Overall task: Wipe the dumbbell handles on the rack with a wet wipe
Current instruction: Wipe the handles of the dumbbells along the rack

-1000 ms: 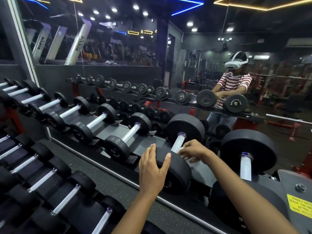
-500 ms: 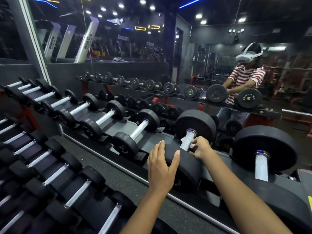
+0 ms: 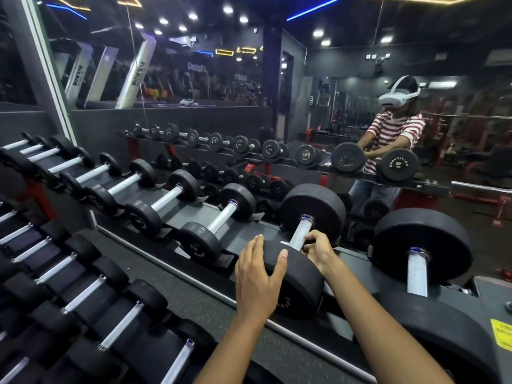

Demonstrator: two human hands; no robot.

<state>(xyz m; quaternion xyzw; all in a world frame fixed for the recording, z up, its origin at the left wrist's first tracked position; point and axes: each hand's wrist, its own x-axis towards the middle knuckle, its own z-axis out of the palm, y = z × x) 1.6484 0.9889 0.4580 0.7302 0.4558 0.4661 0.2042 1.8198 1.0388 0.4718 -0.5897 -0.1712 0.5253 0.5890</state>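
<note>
The dumbbell (image 3: 302,245) lies on the rack (image 3: 249,231) right under both hands, its handle (image 3: 301,234) running away from them toward the mirror (image 3: 277,92). The left hand (image 3: 256,275) rests on the near weight head, fingers nearly straight over the rim and thumb spread across the top — flat against it, not clenched. The right hand (image 3: 318,252) sits just beside it at the handle's near end, fingers curled round the bar. A white sliver shows at the handle's base between the hands; I cannot tell whether it is the wipe.

The handle is a pale metal cylinder with a fine knurled texture; the heads are thick round discs of matte black rubber. Left of the left hand, smaller dumbbells (image 3: 216,217) of the same make line the dark rack — right of the right hand stands a larger one (image 3: 418,253).
</note>
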